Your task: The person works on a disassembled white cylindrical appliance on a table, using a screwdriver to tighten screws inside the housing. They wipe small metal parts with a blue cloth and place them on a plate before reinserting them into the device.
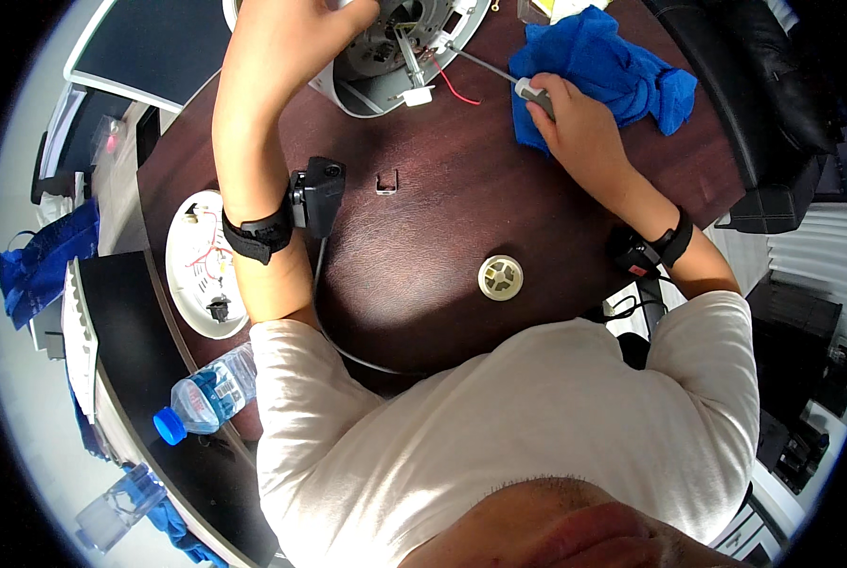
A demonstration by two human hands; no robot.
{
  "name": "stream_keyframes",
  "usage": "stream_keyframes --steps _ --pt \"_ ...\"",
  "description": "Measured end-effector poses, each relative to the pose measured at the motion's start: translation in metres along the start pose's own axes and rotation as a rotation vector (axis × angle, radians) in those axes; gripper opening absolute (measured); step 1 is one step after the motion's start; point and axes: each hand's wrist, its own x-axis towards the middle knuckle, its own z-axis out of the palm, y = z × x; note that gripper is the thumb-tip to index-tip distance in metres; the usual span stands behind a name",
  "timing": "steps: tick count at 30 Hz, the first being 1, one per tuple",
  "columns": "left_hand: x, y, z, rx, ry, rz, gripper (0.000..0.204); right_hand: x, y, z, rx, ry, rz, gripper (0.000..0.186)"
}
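A round white appliance housing (357,95) lies on the table at the top edge, its open side showing metal parts inside. My left hand (314,26) rests over its left side; the thumb reaches toward the opening, and the other fingers are hidden or cut off by the frame. My right hand (579,128) is closed around the handle of a screwdriver (534,93). The screwdriver's shaft points left, its tip at the housing's right inner wall. A red wire (454,87) hangs out near a white connector (418,96). A blue cloth (598,66) lies beside my right hand.
On the dark wooden table (414,237) lie a small metal bracket (386,182) and a round cream-coloured cap (501,277). A white oval cover (196,303) with wires and a water bottle (210,393) are at the left. A black chair (745,104) stands at the right.
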Motion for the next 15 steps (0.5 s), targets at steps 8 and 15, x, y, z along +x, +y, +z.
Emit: stream_keyframes --steps 8,15 --pt "0.0 -0.005 0.004 0.001 0.01 0.009 0.061 0.008 0.017 -0.014 1.197 -0.407 0.969 0.024" --pt "0.0 0.001 0.002 0.026 -0.001 -0.1 0.06 0.015 0.021 -0.019 0.895 -0.426 0.78 0.028"
